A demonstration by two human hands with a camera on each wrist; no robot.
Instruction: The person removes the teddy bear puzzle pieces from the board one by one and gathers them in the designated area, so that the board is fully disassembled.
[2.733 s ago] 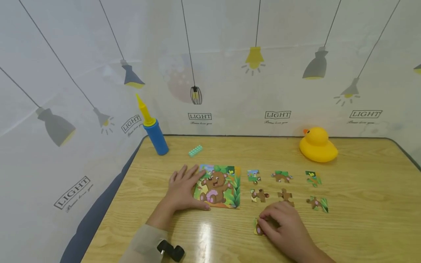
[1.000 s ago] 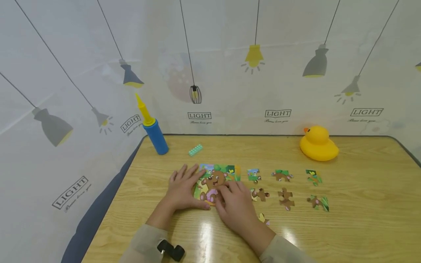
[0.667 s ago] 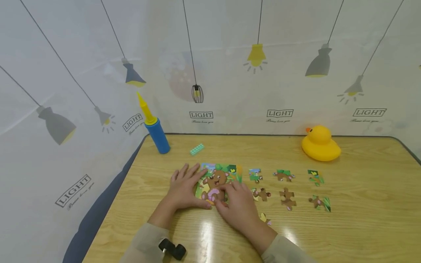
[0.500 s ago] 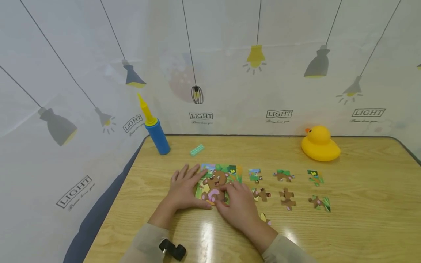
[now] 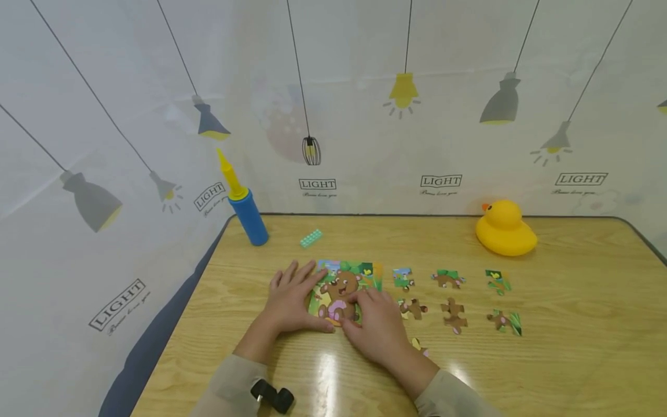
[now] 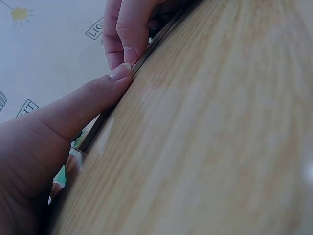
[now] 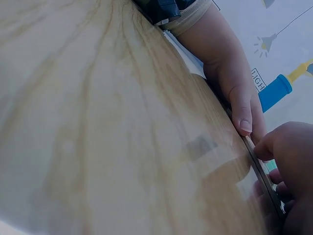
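Wooden table, bear puzzle under both flat grips, left hand, right hand

Counted on table: one puzzle board, seven loose pieces (one possibly half-hidden), one duck, one pump, one block.

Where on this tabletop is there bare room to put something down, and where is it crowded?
Free: the table right of the loose puzzle pieces; the back strip between teal brick and yellow duck; the near right edge. Crowded: the bear puzzle board, under left hand and right hand, and the pieces beside it.
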